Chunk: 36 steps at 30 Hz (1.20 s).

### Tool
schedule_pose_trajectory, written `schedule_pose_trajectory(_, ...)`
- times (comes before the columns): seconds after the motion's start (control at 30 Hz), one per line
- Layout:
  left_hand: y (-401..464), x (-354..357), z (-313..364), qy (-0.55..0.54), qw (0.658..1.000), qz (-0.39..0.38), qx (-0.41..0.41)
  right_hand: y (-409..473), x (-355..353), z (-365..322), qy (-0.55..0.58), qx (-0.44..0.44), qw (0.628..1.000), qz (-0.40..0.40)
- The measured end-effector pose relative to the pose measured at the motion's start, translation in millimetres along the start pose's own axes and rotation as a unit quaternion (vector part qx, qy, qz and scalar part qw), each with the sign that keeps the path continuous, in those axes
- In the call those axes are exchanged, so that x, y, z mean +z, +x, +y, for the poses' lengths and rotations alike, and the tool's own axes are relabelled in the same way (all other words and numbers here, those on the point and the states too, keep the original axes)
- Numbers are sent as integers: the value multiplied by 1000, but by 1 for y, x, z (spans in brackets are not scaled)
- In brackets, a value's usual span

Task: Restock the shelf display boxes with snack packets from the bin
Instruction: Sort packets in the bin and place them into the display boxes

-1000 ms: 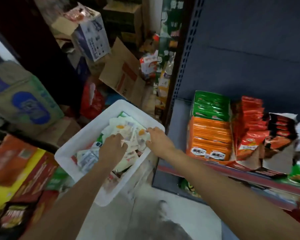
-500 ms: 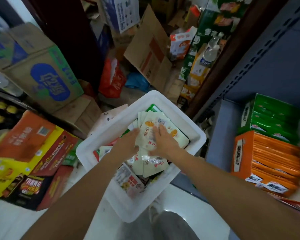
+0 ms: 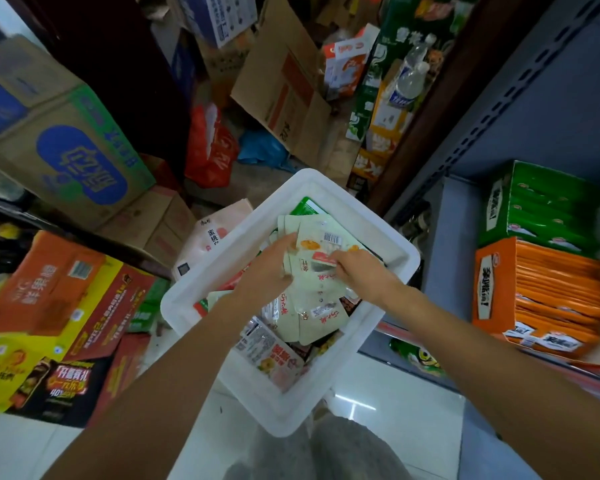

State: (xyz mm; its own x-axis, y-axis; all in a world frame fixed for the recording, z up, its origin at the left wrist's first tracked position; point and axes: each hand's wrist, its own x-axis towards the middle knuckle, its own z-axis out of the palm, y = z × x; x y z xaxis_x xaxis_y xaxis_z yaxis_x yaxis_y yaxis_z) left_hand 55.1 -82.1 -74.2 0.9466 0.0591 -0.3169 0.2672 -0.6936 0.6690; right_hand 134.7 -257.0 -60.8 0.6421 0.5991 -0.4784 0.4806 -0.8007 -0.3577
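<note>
Both hands work in the bin (image 3: pixel 388 244): the left hand (image 3: pixel 269 271) grips a fan of pale packets (image 3: pixel 321 271), the right hand (image 3: pixel 357 268) pinches their top one. Display boxes (image 3: pixel 541 265) sit at three o'clock. The loose fan may slide apart on lifting.

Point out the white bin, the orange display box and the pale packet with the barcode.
white bin (image 3: pixel 284 410): head view, on its near rim.
orange display box (image 3: pixel 489 282): head view, on its side panel.
pale packet (image 3: pixel 321 239): head view, on its upper part beside the barcode.
</note>
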Motion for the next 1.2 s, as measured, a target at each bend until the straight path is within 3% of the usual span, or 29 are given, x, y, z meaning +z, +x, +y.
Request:
schedule_pose_trajectory(0.13, 6, 13, -10, 224, 968, -104, 40, -14, -1, 9, 31, 47, 997, 52)
schedule_pose_trajectory(0.27, 13, 25, -1, 317, 946, -69, 21, -24, -1, 10, 67, 66, 992, 89)
schedule_pose_trajectory(0.4, 13, 23, -1, 364, 925, -30, 104, -30, -12, 10, 125, 88, 975, 160)
schedule_pose_trajectory(0.47, 10, 16, 0, 355, 924, 12, 142, -32, -17, 8, 145, 95, 969, 175)
schedule_pose_trajectory(0.53, 8, 7, 2, 300, 944, 27, 133, -33, -23, 5, 177, 96, 962, 186)
schedule_pose_trajectory(0.67, 3, -11, 13, 29, 998, 30, 45, -37, -37, -4, 256, 86, 942, 200)
schedule_pose_trajectory(0.87, -5, -49, 58, -129, 981, 133, 63, -48, -61, -16, 425, 63, 880, 203)
schedule_pose_trajectory(1.03, -14, -70, 97, -111, 979, 148, 87, -76, -84, -24, 500, 34, 845, 187)
schedule_pose_trajectory(1.2, -15, -63, 148, -114, 972, 178, 108, -110, -100, -8, 534, 34, 815, 223)
